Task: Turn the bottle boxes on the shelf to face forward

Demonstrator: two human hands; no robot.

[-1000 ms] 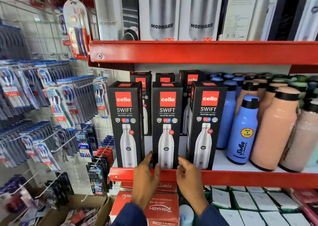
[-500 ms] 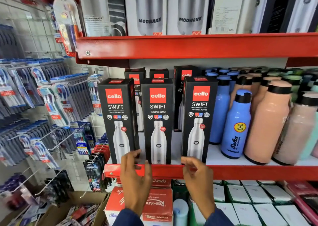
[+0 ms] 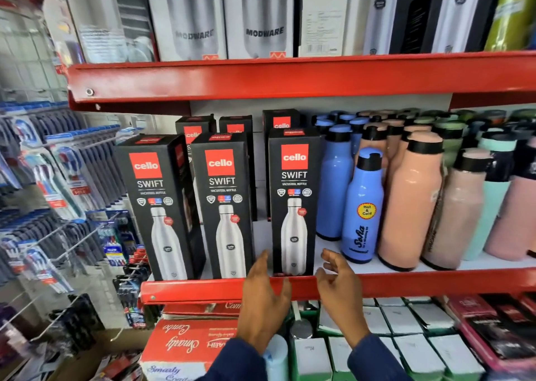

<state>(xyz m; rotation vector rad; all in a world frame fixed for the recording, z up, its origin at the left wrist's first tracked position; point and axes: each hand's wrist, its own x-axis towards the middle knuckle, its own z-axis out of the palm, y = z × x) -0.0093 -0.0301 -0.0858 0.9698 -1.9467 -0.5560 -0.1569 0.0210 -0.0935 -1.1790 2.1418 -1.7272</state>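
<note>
Three black Cello Swift bottle boxes stand upright along the front of the red shelf. The left box is angled a little so its right side shows. The middle box and the right box show their fronts. More such boxes stand behind them. My left hand hovers with fingers spread just left of the right box's base. My right hand is spread just right of that base. Neither hand grips the box.
Blue, peach and mint bottles crowd the shelf right of the boxes. The upper red shelf carries Modware boxes. Toothbrush packs hang on hooks at the left. Red cartons and white boxes lie below.
Both hands moved right from the left and middle boxes to either side of the right box. The right box now faces straight forward, with a gap beside the middle box.
</note>
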